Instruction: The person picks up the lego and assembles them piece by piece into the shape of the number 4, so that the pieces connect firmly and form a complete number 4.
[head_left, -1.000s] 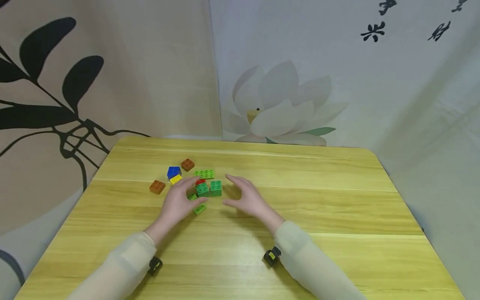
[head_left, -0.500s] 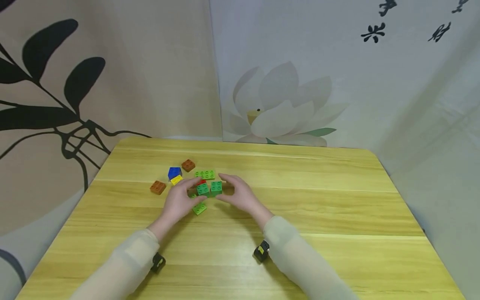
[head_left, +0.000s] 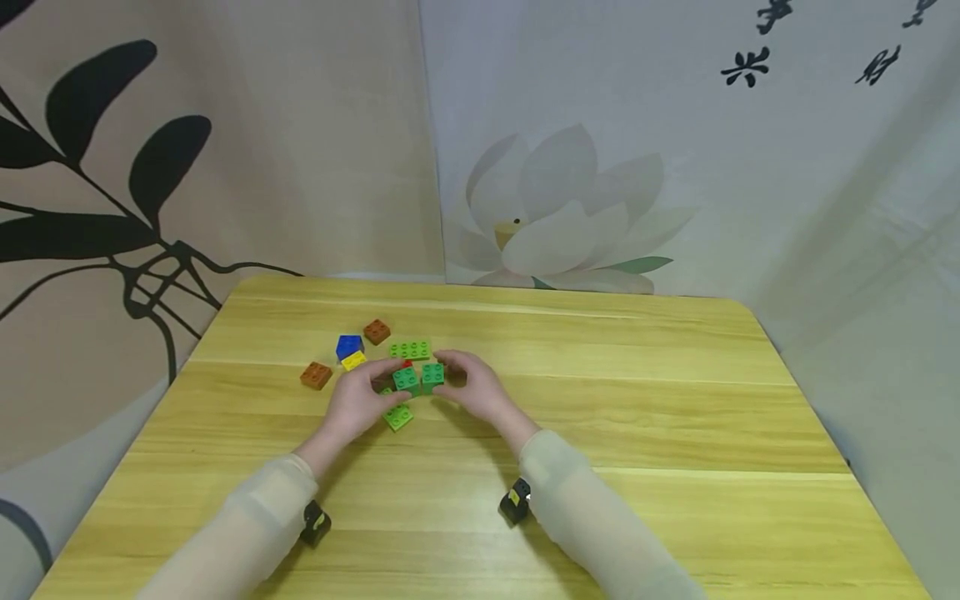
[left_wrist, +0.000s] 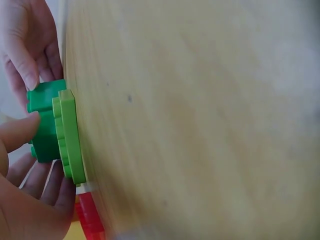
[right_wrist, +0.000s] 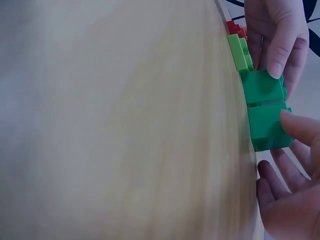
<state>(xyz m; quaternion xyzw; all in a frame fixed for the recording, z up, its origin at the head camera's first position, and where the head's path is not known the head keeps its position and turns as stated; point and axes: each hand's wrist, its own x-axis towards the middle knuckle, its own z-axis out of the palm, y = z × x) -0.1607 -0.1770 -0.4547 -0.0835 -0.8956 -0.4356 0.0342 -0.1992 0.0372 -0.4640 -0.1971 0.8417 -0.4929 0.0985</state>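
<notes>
Two dark green toy building blocks stand side by side in the head view, studs up, a narrow gap between them. My left hand (head_left: 363, 402) pinches the left green block (head_left: 406, 380) between thumb and fingers. On the other side, my right hand (head_left: 480, 389) has its thumb and fingers at the right green block (head_left: 432, 377); its thumb lies against that block (right_wrist: 269, 127) in the right wrist view. A light green brick (head_left: 399, 417) lies just in front of the left thumb. Behind the left block, a red brick (head_left: 407, 364) is mostly hidden.
Beyond the hands lies a long light green brick (head_left: 409, 350). A blue block (head_left: 349, 346), a yellow brick (head_left: 353, 360) and two brown bricks, one farther back (head_left: 377, 331) and one at left (head_left: 317, 375), sit on the wooden table (head_left: 637, 375).
My right hand has moved left from beside the right green block and closed its thumb and fingers in around it. The left hand and the other bricks have hardly moved.
</notes>
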